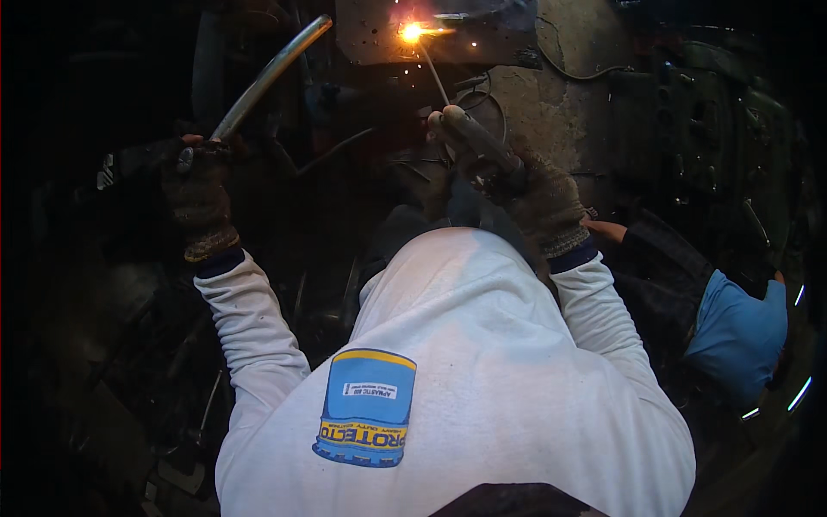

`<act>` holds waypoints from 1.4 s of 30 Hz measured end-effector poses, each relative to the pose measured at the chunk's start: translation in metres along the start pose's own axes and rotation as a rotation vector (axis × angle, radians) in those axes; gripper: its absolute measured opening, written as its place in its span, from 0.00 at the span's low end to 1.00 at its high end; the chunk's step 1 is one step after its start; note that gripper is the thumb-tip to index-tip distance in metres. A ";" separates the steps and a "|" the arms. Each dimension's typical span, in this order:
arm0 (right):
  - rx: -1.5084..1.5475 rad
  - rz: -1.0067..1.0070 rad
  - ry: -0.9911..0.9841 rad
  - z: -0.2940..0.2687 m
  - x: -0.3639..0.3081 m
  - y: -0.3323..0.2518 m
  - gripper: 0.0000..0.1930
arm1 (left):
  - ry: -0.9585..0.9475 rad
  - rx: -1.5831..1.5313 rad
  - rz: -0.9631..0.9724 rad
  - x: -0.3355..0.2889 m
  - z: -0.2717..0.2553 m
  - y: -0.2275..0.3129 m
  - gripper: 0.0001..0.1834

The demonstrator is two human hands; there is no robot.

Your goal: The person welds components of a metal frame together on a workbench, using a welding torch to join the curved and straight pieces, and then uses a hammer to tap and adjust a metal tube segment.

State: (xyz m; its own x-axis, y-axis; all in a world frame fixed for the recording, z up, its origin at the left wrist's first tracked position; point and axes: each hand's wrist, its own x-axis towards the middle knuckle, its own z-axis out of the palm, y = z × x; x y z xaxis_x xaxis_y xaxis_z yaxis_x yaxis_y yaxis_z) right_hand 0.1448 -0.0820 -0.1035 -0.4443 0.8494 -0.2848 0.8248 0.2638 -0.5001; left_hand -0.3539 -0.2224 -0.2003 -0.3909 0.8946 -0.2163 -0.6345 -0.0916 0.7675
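Observation:
My right hand (pixel 547 202), in a dirty knit glove, is closed round an electrode holder (pixel 478 142). A thin welding electrode (pixel 435 73) sticks out of its jaws, reaching up to a bright orange arc with sparks on a dark metal plate (pixel 370 47). At the left, my left hand (pixel 200 194), gloved too, grips the lower end of a shiny curved metal tube (pixel 271 77). The tube's far end points up and right, apart from the plate. Beside the left hand is a dark object (pixel 125 164) too dim to make out.
A person in blue (pixel 741 332) is at the right, one bare hand (pixel 607 229) close to my right wrist. A thin cable (pixel 586 77) lies on the worn floor (pixel 551 112) beyond my right hand. Dark machinery or metal parts (pixel 706 121) stand at the far right. Much of the left is dark.

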 end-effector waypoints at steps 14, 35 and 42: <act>-0.039 -0.058 0.046 0.008 0.000 0.001 0.20 | 0.277 1.204 0.344 -0.014 0.051 0.005 0.09; 0.570 0.110 0.369 -0.025 0.024 0.093 0.26 | 0.218 0.326 0.369 -0.012 0.031 -0.004 0.12; 0.546 -0.042 0.465 -0.076 0.088 0.188 0.25 | 0.215 0.686 0.303 -0.017 0.103 0.010 0.13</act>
State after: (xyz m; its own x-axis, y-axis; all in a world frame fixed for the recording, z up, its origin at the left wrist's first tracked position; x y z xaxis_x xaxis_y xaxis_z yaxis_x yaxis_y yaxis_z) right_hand 0.2878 0.0769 -0.1600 -0.1769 0.9824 0.0606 0.4635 0.1375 -0.8754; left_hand -0.2846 -0.1931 -0.1270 -0.6462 0.7632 0.0045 0.0481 0.0349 0.9982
